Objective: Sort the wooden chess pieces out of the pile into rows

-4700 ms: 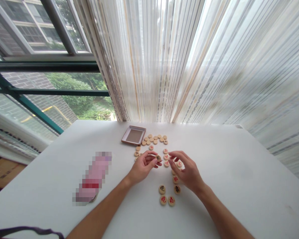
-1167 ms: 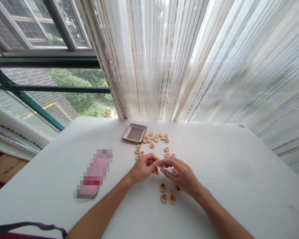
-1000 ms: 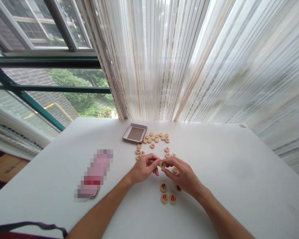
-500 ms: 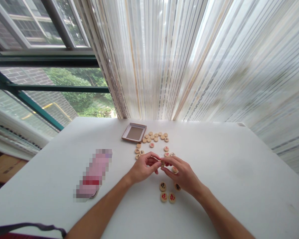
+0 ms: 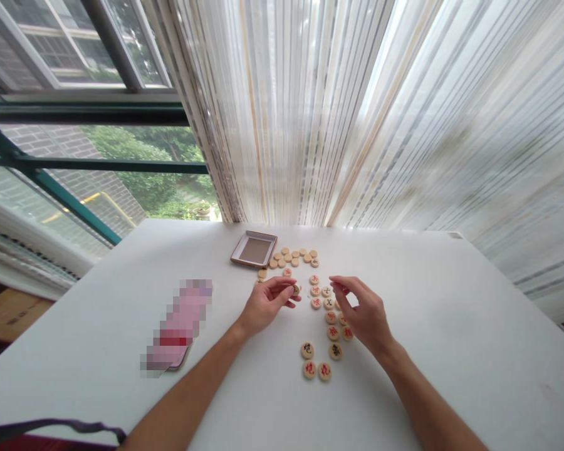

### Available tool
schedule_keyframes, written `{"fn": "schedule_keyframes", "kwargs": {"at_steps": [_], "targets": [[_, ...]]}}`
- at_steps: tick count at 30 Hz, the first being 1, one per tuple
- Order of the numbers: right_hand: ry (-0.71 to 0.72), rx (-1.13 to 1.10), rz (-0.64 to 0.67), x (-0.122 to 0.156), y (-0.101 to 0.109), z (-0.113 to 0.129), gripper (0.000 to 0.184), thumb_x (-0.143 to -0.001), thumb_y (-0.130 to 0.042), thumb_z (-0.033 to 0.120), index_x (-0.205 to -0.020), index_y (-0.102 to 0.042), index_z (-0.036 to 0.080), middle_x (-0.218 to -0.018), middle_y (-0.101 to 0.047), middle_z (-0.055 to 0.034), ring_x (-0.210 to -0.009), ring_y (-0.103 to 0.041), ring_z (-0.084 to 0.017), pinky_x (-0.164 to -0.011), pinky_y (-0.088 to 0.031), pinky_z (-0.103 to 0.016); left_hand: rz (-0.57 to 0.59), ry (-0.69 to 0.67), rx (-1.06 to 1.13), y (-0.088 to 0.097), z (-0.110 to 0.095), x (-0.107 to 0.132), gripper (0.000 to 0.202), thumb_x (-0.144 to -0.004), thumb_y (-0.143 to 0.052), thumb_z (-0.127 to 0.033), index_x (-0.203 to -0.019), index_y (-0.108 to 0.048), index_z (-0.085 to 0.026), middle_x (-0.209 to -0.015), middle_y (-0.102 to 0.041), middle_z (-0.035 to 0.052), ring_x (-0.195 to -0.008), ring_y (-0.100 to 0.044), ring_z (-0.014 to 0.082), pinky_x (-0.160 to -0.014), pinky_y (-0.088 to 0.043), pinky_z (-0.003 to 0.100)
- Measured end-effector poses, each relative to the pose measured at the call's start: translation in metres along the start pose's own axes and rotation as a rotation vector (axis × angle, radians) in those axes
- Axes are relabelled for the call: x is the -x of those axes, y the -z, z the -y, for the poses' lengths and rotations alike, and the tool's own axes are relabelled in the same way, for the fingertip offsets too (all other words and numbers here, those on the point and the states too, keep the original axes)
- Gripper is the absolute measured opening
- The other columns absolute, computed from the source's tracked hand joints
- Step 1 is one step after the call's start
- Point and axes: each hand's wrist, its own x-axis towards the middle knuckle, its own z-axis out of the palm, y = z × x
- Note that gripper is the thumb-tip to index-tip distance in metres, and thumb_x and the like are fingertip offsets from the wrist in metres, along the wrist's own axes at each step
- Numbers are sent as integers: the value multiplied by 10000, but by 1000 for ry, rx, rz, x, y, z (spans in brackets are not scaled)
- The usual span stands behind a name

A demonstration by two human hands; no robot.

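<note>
My left hand (image 5: 264,307) pinches a round wooden Chinese chess piece (image 5: 296,290) between thumb and fingers, above the table. To its right, my right hand (image 5: 364,310) hovers with thumb and forefinger tips close together; no piece shows between them. Beneath and beside that hand lie several face-up pieces with red or black characters, among them a red piece (image 5: 331,317) and a black one (image 5: 328,303). Nearer me sit a black piece (image 5: 307,350), another black piece (image 5: 335,351) and two red ones (image 5: 309,370). My left hand hides some pieces behind it.
Several plain-faced pieces (image 5: 295,262) lie in a cluster toward the back, beside an open shallow box (image 5: 255,250). A pixelated pink object (image 5: 181,322) rests on the white table (image 5: 98,338) at left. Striped curtains (image 5: 282,125) and a window stand behind.
My hands have moved apart. The left keeps the piece and has shifted slightly left and up; the right has let go and moved right, uncovering more red pieces.
</note>
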Motion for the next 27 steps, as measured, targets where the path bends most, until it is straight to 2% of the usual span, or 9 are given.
{"fn": "schedule_keyframes", "kwargs": {"at_steps": [6,11,27], "targets": [[49,-96,190,7,-13,9,214,-942,-525,278,-1114,-651,254,-1018,-669,-75,-820,-656,-177,-688,-587,-286,144,28,30,-4,2,4,447,-831,-702,-376,-1189,-625,-119,-1110,-700,146,-968,-707,269,-840,-586,405],[54,-131,221,10,-18,12,207,-920,-569,266,-1118,-630,259,-1002,-661,-59,-810,-647,-168,-746,-566,-298,228,41,12,-7,-2,8,428,-847,-687,-360,-1204,-622,-134,-1156,-687,146,-1027,-686,273,-859,-580,396],[-55,-164,257,12,-20,10,108,-875,-627,273,-968,-639,220,-814,-667,-11,-714,-631,-142,-667,-515,-250,223,-34,-168,-11,-3,12,340,-830,-698,-349,-1093,-704,-133,-1057,-727,116,-917,-708,223,-829,-598,333]]}}
